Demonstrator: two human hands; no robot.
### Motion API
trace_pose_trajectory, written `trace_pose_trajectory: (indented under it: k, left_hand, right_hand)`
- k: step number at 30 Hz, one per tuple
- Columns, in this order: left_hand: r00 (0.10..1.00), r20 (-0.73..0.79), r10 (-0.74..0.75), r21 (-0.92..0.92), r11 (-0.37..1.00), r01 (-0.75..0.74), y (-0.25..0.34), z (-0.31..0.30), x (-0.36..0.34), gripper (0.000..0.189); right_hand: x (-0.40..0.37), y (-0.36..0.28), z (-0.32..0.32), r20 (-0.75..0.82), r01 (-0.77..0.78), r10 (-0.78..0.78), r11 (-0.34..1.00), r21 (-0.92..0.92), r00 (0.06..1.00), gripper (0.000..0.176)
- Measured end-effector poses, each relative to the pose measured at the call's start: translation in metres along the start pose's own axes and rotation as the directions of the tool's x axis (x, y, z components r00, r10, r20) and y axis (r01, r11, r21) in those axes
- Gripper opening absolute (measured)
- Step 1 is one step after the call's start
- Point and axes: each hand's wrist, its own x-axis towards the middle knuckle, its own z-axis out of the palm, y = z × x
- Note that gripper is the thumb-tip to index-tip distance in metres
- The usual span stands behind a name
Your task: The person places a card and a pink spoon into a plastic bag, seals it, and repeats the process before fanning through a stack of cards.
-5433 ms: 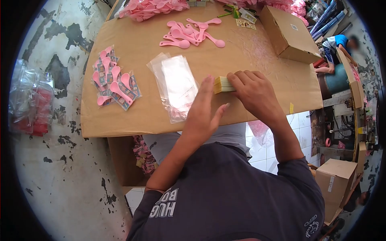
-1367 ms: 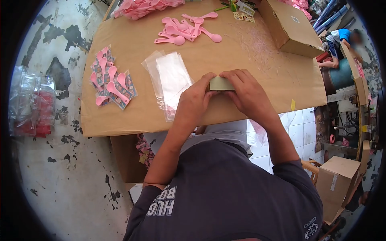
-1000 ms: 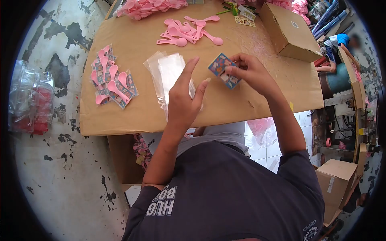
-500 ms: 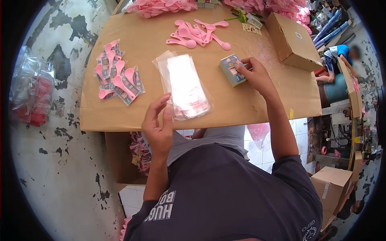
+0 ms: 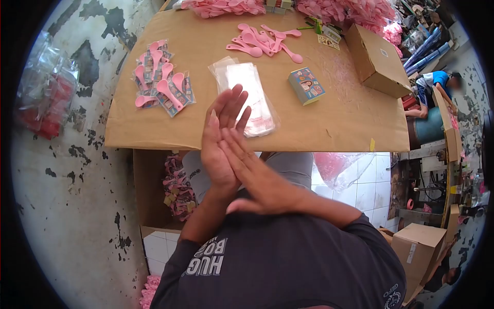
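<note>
My left hand [image 5: 221, 144] is raised at the table's front edge, palm showing and fingers apart, holding nothing. Pressed flat against its palm are the stretched fingers of my right hand [image 5: 260, 180], which is also empty. Behind them lies a stack of clear plastic bags [image 5: 249, 87], partly covered by my left fingers. A block of printed cards [image 5: 307, 86] rests on the table to the right of the bags. Loose pink spoons [image 5: 265, 40] form a pile farther back. Packed spoons with cards [image 5: 163, 85] lie in a heap on the left.
A cardboard box [image 5: 378, 62] stands at the right of the brown table [image 5: 170, 131]. Green scissors-like items [image 5: 318, 26] lie near it. Heaps of pink spoons [image 5: 224, 6] line the back. Another person [image 5: 435, 82] sits at far right. Plastic bags [image 5: 49, 92] hang on the left wall.
My right hand has let go of the card block and moved left to meet my left hand. The block stays on the table, and the camera view has shifted slightly.
</note>
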Motion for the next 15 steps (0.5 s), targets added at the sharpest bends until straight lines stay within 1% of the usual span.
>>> trace_pose_trajectory:
  k: [1, 2, 3, 4, 5, 6, 8, 9, 10, 11, 12, 13, 14, 15]
  left_hand:
    - [0.998, 0.052, -0.046, 0.011, 0.999, 0.046, 0.001, 0.004, 0.000, 0.056]
    - [0.990, 0.106, -0.094, 0.024, 0.995, 0.092, 0.001, 0.008, -0.002, 0.062]
    - [0.990, 0.108, -0.086, 0.025, 0.996, 0.084, -0.004, 0.013, -0.007, 0.062]
    - [0.978, 0.062, -0.200, -0.075, 0.976, 0.205, -0.011, 0.019, -0.017, 0.064]
    - [0.948, 0.031, -0.318, -0.180, 0.931, 0.318, -0.015, 0.022, -0.026, 0.066]
    - [0.948, 0.037, -0.318, -0.181, 0.930, 0.319, -0.017, 0.024, -0.034, 0.066]
    - [0.863, 0.141, -0.486, -0.072, 0.864, 0.498, -0.018, 0.026, -0.050, 0.063]
    - [0.806, 0.180, -0.564, -0.010, 0.818, 0.575, -0.018, 0.025, -0.055, 0.063]
    - [0.807, 0.176, -0.563, -0.010, 0.819, 0.573, -0.019, 0.021, -0.058, 0.063]
    - [0.669, 0.294, -0.683, 0.103, 0.718, 0.688, -0.020, 0.014, -0.061, 0.062]
    - [0.496, 0.385, -0.778, 0.232, 0.602, 0.764, -0.019, 0.010, -0.061, 0.062]
    - [0.500, 0.383, -0.777, 0.233, 0.605, 0.761, -0.018, 0.008, -0.061, 0.062]
    - [0.490, 0.372, -0.788, 0.401, 0.612, 0.681, -0.017, 0.008, -0.060, 0.058]
    - [0.479, 0.361, -0.800, 0.555, 0.597, 0.579, -0.014, 0.011, -0.056, 0.056]
  right_hand:
    - [-0.001, 0.000, 0.000, 0.006, 0.008, -0.008, 1.000, 0.002, 1.000, 0.093]
    - [-0.002, 0.004, -0.003, 0.024, -0.029, 0.032, 0.993, -0.111, 0.999, 0.100]
    - [-0.003, 0.009, -0.007, 0.035, -0.065, 0.074, 0.972, -0.224, 0.997, 0.108]
    - [-0.005, 0.013, -0.012, -0.015, -0.045, 0.042, 0.953, -0.300, 0.999, 0.116]
    - [-0.009, 0.015, -0.019, -0.030, -0.077, 0.071, 0.955, -0.287, 0.997, 0.125]
    - [-0.010, 0.013, -0.030, -0.013, -0.078, 0.077, 0.954, -0.289, 0.997, 0.125]
    - [-0.011, 0.012, -0.049, 0.000, -0.079, 0.083, 0.952, -0.295, 0.997, 0.127]
    - [-0.012, 0.013, -0.056, 0.010, -0.117, 0.126, 0.947, -0.298, 0.992, 0.121]
    - [-0.014, 0.014, -0.061, 0.022, -0.154, 0.168, 0.942, -0.299, 0.985, 0.118]
    - [-0.017, 0.018, -0.065, 0.026, -0.149, 0.164, 0.943, -0.296, 0.986, 0.118]
    - [-0.018, 0.023, -0.069, 0.031, -0.185, 0.210, 0.917, -0.353, 0.977, 0.116]
    - [-0.018, 0.025, -0.070, 0.031, -0.221, 0.256, 0.885, -0.410, 0.966, 0.115]
    - [-0.021, 0.023, -0.069, 0.047, -0.212, 0.258, 0.873, -0.439, 0.965, 0.110]
    - [-0.020, 0.021, -0.069, 0.043, -0.215, 0.259, 0.873, -0.438, 0.965, 0.110]
